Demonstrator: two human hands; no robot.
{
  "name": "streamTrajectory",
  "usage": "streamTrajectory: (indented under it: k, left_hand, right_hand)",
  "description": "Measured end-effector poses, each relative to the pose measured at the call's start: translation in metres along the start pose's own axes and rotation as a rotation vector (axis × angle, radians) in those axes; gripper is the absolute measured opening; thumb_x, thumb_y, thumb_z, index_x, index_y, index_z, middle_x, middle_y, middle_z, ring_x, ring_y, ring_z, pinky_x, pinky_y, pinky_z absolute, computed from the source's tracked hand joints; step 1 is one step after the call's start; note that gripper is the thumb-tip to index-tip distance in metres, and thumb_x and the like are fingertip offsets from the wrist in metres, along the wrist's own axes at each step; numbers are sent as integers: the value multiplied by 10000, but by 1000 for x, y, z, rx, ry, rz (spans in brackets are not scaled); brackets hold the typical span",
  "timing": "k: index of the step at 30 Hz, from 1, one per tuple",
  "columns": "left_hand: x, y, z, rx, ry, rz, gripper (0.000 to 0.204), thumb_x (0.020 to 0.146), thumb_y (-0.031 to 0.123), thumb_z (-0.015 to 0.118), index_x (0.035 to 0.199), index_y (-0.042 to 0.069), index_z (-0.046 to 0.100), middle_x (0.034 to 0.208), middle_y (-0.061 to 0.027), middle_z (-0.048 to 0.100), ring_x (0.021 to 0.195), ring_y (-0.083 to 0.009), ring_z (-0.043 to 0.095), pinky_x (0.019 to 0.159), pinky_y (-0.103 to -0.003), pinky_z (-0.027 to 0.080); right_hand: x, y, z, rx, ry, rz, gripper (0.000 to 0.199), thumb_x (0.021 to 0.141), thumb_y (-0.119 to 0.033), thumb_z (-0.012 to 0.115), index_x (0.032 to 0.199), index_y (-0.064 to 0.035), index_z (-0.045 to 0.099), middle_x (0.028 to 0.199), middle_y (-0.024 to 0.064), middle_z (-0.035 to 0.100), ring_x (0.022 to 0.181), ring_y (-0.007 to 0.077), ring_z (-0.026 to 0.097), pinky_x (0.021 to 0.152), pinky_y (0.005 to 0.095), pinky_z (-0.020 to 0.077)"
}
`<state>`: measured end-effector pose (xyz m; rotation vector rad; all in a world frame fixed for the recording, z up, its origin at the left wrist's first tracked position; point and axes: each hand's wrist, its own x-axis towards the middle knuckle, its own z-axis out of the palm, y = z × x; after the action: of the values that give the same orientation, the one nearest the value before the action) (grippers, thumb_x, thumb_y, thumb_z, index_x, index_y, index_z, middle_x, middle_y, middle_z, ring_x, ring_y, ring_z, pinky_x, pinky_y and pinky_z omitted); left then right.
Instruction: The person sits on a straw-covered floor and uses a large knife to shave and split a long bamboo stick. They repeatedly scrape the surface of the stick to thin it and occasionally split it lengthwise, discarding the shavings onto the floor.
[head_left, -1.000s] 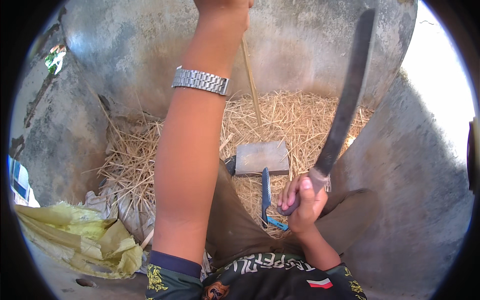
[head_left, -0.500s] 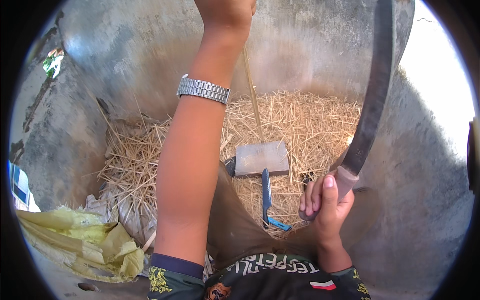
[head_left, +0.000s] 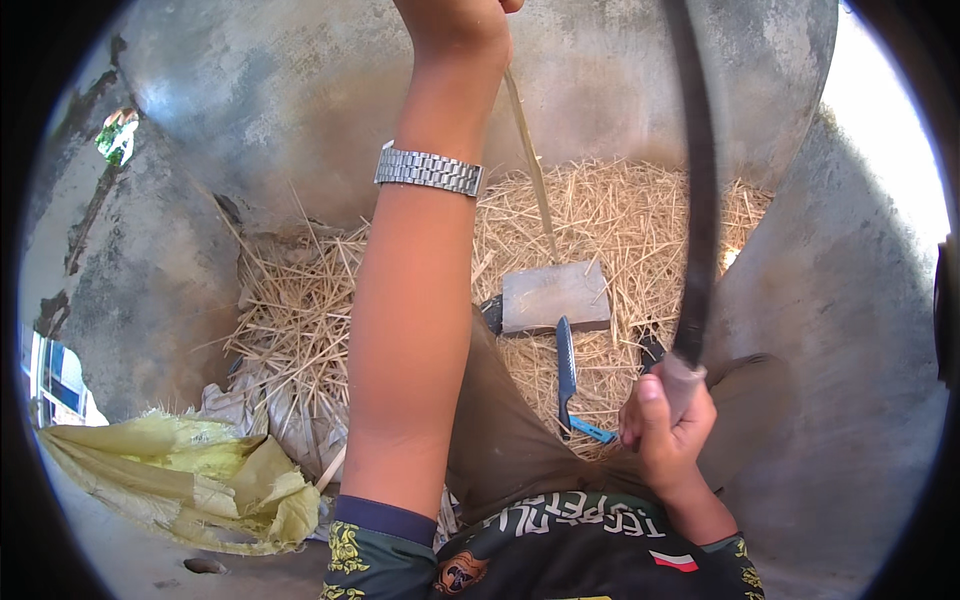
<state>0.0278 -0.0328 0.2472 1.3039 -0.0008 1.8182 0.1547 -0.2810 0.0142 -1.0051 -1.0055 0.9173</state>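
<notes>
My right hand point(head_left: 672, 425) is wrapped round the pale handle of a machete point(head_left: 697, 200). The long, dark, slightly curved blade points up and away, its tip cut off by the top edge. At the top of the view my left hand point(head_left: 460, 25) is raised, its fingers mostly out of frame. From it a thin bamboo strip point(head_left: 532, 160) runs down to the far edge of a grey block point(head_left: 556, 298), its upper end hidden by the hand. Just nearer than the block lies a dark kitchen knife point(head_left: 566, 368) with a light blue piece point(head_left: 591, 430) at its handle.
Loose straw-like shavings point(head_left: 620, 215) cover the floor around the block. A curved concrete wall point(head_left: 600, 90) encloses the space. At the left lies a crumpled yellow sack point(head_left: 180, 480). My bent legs point(head_left: 510, 420) lie either side of the knife.
The machete blade has swung left and stands more upright. The block, knife and shavings appear farther right in view. My left hand still holds the strip.
</notes>
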Motion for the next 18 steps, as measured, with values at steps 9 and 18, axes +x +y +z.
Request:
streamTrajectory:
  k: [9, 18]
  left_hand:
    - [-13, -15, 3, 145, 237, 171, 397, 967, 331, 498, 634, 172, 352, 539, 53, 295, 414, -72, 250, 380, -271, 201]
    - [-16, 9, -10, 258, 268, 259, 410, 967, 329, 515, 625, 167, 357, 550, 69, 315, 423, -63, 268, 397, -257, 199]
  right_hand:
    - [3, 44, 14, 170, -171, 500, 252, 995, -208, 629, 867, -47, 483, 572, 3, 473, 410, 81, 437, 406, 264, 406]
    - [1, -13, 22, 244, -96, 20, 238, 1036, -226, 497, 895, -42, 444, 550, 14, 418, 411, 94, 428, 409, 266, 417]
